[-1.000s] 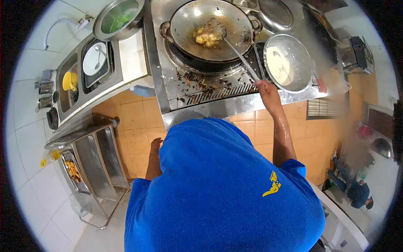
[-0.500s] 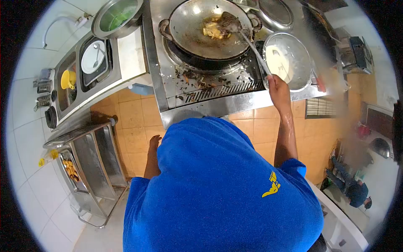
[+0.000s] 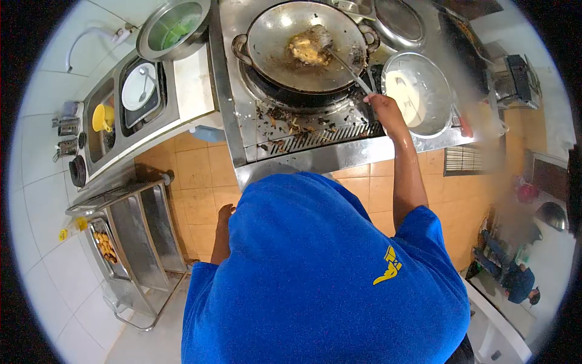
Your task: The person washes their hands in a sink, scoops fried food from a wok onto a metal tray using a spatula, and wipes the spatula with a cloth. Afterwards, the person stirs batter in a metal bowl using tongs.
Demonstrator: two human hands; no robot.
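Observation:
My right hand [image 3: 388,113] is closed around the handle of a long metal spatula [image 3: 350,68]. Its head lies in the wok [image 3: 276,64], against a clump of yellow-brown food [image 3: 305,50] at the wok's middle. To the right of this hand is a metal bowl [image 3: 438,91] holding pale yellow batter [image 3: 401,97]. My left hand [image 3: 225,213] hangs low beside my body, partly covered by the blue shirt. Its visible fingers look loose and a little apart, with nothing seen in them.
Food scraps [image 3: 297,126] litter the stovetop before the wok. A steel pot [image 3: 145,45] with green contents stands at left, near a white plate [image 3: 134,91] and yellow mug [image 3: 103,117]. A wheeled metal cart [image 3: 138,239] is at lower left. Another person [image 3: 520,284] is far right.
My right hand has moved slightly left and up, pushing the spatula's head left into the food clump, which looks more gathered. The left hand stays low by my side.

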